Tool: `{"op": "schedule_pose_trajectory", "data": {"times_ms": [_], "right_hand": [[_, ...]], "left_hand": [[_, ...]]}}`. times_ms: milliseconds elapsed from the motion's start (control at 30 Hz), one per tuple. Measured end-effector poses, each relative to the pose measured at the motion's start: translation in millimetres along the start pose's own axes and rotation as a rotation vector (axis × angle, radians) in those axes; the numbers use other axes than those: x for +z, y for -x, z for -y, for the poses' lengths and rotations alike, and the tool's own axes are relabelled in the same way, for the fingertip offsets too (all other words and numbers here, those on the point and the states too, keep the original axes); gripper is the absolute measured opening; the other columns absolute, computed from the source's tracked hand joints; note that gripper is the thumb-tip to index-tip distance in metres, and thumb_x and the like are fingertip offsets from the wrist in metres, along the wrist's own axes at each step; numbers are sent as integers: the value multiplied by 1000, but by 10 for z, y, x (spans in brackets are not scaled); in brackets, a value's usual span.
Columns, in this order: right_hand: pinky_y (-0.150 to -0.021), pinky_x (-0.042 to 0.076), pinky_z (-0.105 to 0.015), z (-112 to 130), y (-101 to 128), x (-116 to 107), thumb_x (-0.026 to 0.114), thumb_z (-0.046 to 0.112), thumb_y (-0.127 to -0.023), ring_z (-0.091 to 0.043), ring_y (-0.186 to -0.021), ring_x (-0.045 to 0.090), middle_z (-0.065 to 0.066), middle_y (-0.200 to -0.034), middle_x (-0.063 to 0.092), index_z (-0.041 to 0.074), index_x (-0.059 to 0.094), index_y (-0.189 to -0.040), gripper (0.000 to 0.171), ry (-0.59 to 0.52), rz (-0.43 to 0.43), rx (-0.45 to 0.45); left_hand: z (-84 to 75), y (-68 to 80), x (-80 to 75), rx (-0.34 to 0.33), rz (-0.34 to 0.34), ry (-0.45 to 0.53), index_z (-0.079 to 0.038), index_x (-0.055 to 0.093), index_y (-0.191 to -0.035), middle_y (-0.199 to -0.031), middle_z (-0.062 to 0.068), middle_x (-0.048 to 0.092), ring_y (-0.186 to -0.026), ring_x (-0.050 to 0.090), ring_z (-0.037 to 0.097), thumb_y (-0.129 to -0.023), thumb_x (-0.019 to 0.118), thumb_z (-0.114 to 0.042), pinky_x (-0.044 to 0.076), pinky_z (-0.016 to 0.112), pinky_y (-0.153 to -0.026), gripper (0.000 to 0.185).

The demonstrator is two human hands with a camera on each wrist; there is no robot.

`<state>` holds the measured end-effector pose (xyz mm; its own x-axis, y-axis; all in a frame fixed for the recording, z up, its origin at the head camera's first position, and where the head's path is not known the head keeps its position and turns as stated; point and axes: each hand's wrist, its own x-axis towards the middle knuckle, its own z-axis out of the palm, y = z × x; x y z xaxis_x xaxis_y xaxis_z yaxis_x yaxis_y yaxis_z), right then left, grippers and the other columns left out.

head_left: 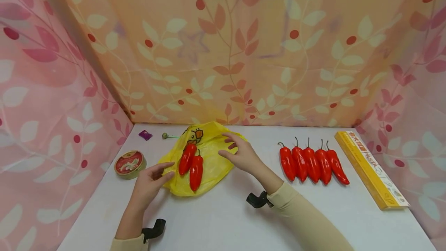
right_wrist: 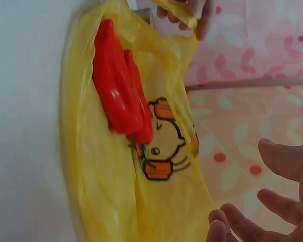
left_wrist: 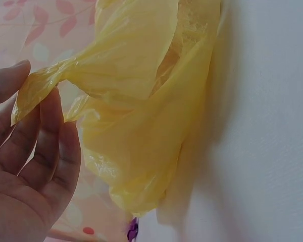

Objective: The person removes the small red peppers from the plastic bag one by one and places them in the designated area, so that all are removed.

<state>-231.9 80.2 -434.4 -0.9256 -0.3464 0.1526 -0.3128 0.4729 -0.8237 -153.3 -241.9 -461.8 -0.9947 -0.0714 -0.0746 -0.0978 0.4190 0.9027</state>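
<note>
A yellow plastic bag (head_left: 214,173) with a cartoon print lies spread on the table. Two red chili peppers (head_left: 196,173) are on it in the head view; from the right wrist, the peppers (right_wrist: 118,91) appear inside the bag's mouth. My left hand (head_left: 148,185) is at the bag's left edge. A gathered corner of the bag (left_wrist: 45,85) runs between that hand's thumb and fingers, pinched there. Over the bag's right side, my right hand (head_left: 244,156) has its thumb and fingers spread apart. Its fingertips (right_wrist: 227,209) are at the bag's edge; whether they touch is unclear.
Several more red chili peppers (head_left: 311,164) lie in a row to the right, beside a yellow pasta box (head_left: 371,171). At the left are a round red-topped tin (head_left: 129,164), a small purple packet (head_left: 145,134) and a lollipop (head_left: 165,136). Patterned curtains (head_left: 223,49) enclose the table.
</note>
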Motion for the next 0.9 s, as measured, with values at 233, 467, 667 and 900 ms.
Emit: {"op": "schedule_pose_trajectory", "data": {"times_ms": [233, 467, 667, 900], "right_hand": [[-90, 58, -39, 53, -209, 296, 75, 38, -91, -33, -112, 64, -9, -129, 65, 21, 53, -143, 59, -31, 66, 2], [-89, 59, -40, -27, -410, 694, 76, 44, -89, -31, -115, 63, -15, -133, 63, 18, 55, -143, 64, -68, 183, 96], [-83, 61, -35, -68, -437, 932, 79, 46, -85, -23, -109, 63, -9, -126, 65, 20, 55, -143, 68, -53, 241, 190], [-94, 57, -38, -124, -465, 1074, 81, 42, -84, -24, -117, 58, -5, -129, 65, 21, 57, -142, 66, 55, 288, 213]], "left_hand": [[-22, -4, 11, -16, -1, -4, -19, 68, -132, -147, 8, 55, -136, 50, 28, -91, 75, -40, 46, 43, -110, 46], [-32, 6, 5, -24, -1, -20, -18, 68, -132, -148, 10, 55, -136, 50, 30, -91, 74, -40, 47, 42, -109, 47], [-32, 10, 4, -26, 8, -8, -19, 67, -133, -149, 9, 54, -138, 49, 31, -91, 74, -42, 45, 43, -110, 49], [-32, 3, 15, -10, 4, -15, -17, 68, -132, -148, 10, 56, -139, 48, 33, -91, 74, -41, 44, 44, -109, 48]]}}
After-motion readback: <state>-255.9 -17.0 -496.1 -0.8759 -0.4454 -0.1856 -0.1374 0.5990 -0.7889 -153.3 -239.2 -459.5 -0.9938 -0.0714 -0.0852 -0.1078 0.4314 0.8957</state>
